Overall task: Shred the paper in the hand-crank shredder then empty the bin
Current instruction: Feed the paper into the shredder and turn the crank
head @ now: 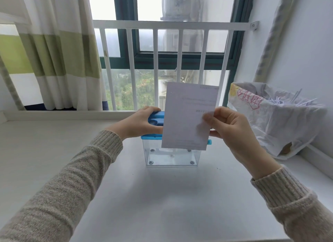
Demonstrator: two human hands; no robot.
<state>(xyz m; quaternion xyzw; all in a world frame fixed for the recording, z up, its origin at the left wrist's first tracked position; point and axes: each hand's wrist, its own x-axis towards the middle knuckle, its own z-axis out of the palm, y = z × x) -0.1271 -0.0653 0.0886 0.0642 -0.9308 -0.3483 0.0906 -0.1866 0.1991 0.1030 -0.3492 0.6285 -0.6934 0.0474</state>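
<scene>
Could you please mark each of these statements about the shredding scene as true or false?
1. The right hand pinches the sheet of paper. True.
2. The left hand lies flat on the table. False: it grips the blue top of the shredder.
3. The clear bin is packed with shreds. False: it looks empty.
4. A plastic bag holding paper strips sits to the right. True.
5. The paper is crumpled into a ball. False: it is flat and upright.
</scene>
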